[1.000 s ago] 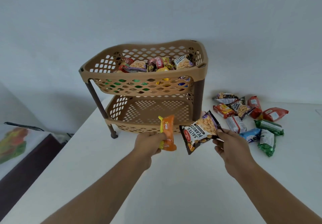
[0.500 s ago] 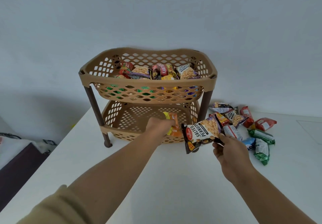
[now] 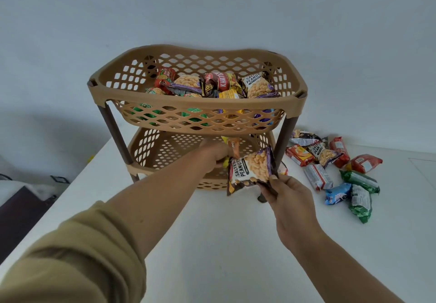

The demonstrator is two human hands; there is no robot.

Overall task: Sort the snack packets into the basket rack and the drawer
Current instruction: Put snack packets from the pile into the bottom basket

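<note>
On the white table [image 3: 212, 243], against a pale wall, stands the tan basket rack [image 3: 165, 101], two latticed tiers on dark brown legs. Its top tier holds a heap of snack packets [image 3: 212, 85]: peanut bags, red and brown wrappers, and green ones showing through the front lattice.

The left hand [image 3: 215, 152], on an arm in an olive sleeve [image 3: 82, 255], reaches over the front rim of the lower tier [image 3: 151, 151]. Its grip is curled round an orange packet [image 3: 234, 145], which stands upright above the knuckles, under the floor of the top tier. Whether the packet touches the lower tier's floor is hard to tell, since the hand hides its bottom end.

The right hand [image 3: 290, 196] is just in front of the rack's front right leg. Its grip pinches the lower corner of a salted peanuts packet [image 3: 252, 170] between thumb and fingers, holding it face-on and slightly tilted, clear of the table and partly across the lower tier's front. The packet sits just beside the orange one.

To the right of the rack, loose packets [image 3: 330, 168] lie scattered on the table, among them a red packet [image 3: 365, 162], a blue packet [image 3: 337, 193] and a green packet [image 3: 359, 204].
</note>
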